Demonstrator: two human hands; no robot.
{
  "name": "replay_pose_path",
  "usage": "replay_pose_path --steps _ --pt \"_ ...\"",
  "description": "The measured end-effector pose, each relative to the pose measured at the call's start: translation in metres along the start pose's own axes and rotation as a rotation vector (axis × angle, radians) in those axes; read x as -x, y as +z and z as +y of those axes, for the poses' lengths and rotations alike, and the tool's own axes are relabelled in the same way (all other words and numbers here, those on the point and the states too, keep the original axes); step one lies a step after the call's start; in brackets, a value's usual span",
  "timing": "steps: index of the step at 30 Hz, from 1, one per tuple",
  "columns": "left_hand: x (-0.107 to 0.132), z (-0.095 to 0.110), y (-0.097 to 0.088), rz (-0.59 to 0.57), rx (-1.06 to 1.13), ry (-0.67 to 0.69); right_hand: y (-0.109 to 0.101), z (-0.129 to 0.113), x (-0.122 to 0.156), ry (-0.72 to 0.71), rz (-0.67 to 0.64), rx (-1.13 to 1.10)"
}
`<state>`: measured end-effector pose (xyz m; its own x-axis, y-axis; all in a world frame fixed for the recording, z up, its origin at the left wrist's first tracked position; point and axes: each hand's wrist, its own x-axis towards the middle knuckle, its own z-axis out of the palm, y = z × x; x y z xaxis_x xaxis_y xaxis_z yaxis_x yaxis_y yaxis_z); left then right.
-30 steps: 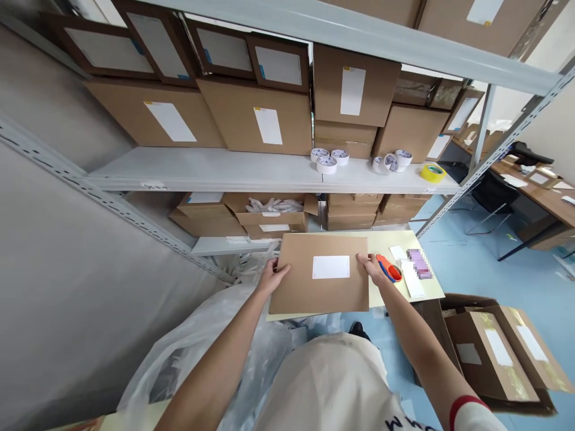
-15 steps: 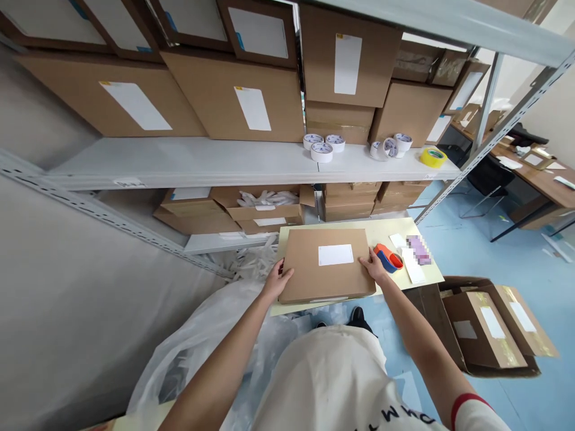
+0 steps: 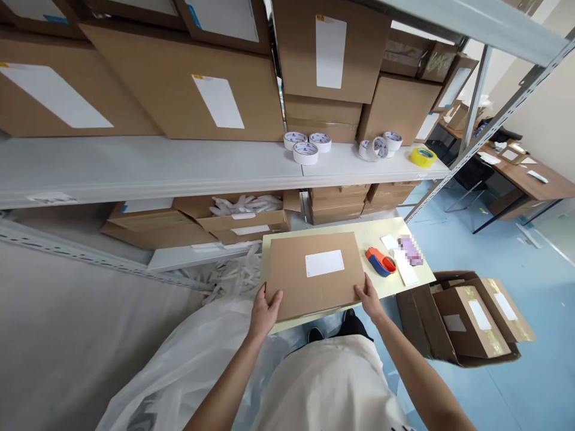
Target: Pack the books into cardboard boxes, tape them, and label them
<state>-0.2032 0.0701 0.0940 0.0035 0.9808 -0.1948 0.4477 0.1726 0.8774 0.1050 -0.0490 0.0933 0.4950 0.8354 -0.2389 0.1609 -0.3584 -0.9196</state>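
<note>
A closed brown cardboard box [image 3: 291, 287] with a white label [image 3: 324, 263] on its top lies on a pale yellow table [image 3: 381, 230]. My left hand [image 3: 265, 308] grips the box's near left corner, thumb on the top face and fingers down the side. At the near right corner my right hand [image 3: 369, 296] holds it the same way, its fingers partly hidden behind the edge. Just right of the box sits a red and blue tape dispenser [image 3: 381, 261]. White paper slips [image 3: 406, 269] and a purple blurred item [image 3: 410, 250] lie beyond it.
A metal shelf [image 3: 224, 164] crosses the front, bearing large labelled boxes, white tape rolls [image 3: 305, 153] and a yellow tape roll [image 3: 423, 157]. Below it stands an open box of white strips [image 3: 247, 205]. Clear plastic sheeting [image 3: 188, 359] lies left; a large open carton [image 3: 417, 323] holds boxes at right.
Both hands have shifted nearer my body along the box's sides, still gripping it. The camera view has moved, so the shelf and table appear further left.
</note>
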Motion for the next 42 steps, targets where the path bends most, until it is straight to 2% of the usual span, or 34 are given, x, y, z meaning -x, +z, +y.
replay_pose_path --steps 5,9,11,13,15,17,20,23,25,28,31,35,39,42 --pt "-0.006 0.009 -0.002 0.022 -0.034 -0.015 0.003 -0.015 -0.011 0.021 -0.036 0.018" --pt "-0.001 0.017 -0.004 0.155 -0.206 0.032 -0.003 -0.010 -0.011 0.062 -0.084 -0.004" --pt "0.003 0.028 -0.004 0.249 -0.307 0.101 -0.015 -0.006 -0.015 0.079 -0.061 0.017" --pt "0.003 0.044 0.001 0.316 -0.372 0.206 -0.035 -0.002 -0.023 0.074 0.018 0.096" --pt "0.001 0.066 0.013 0.316 -0.406 0.314 -0.058 0.002 -0.037 0.011 0.099 0.221" --pt "-0.003 0.091 0.033 0.256 -0.425 0.392 -0.079 0.004 -0.051 -0.068 0.118 0.375" --pt "-0.008 0.128 0.076 0.131 -0.451 0.451 -0.095 0.007 -0.071 -0.065 0.009 0.616" --pt "-0.009 0.157 0.125 -0.021 -0.484 0.493 -0.092 0.006 -0.084 0.032 -0.148 0.839" --pt "-0.010 0.171 0.154 -0.195 -0.514 0.538 -0.086 0.006 -0.092 0.072 -0.216 0.934" --pt "-0.015 0.187 0.189 -0.453 -0.552 0.570 -0.080 0.009 -0.103 0.102 -0.268 0.965" --pt "-0.028 0.198 0.215 -0.550 -0.573 0.529 -0.083 0.015 -0.114 0.097 -0.309 0.925" --pt "-0.049 0.202 0.243 -0.559 -0.513 0.399 -0.097 0.020 -0.119 0.020 -0.356 0.823" --pt "-0.064 0.203 0.256 -0.555 -0.312 0.069 -0.119 0.025 -0.108 -0.124 -0.308 0.448" --pt "-0.068 0.210 0.254 -0.661 -0.177 -0.227 -0.133 0.035 -0.092 -0.188 -0.304 0.045"
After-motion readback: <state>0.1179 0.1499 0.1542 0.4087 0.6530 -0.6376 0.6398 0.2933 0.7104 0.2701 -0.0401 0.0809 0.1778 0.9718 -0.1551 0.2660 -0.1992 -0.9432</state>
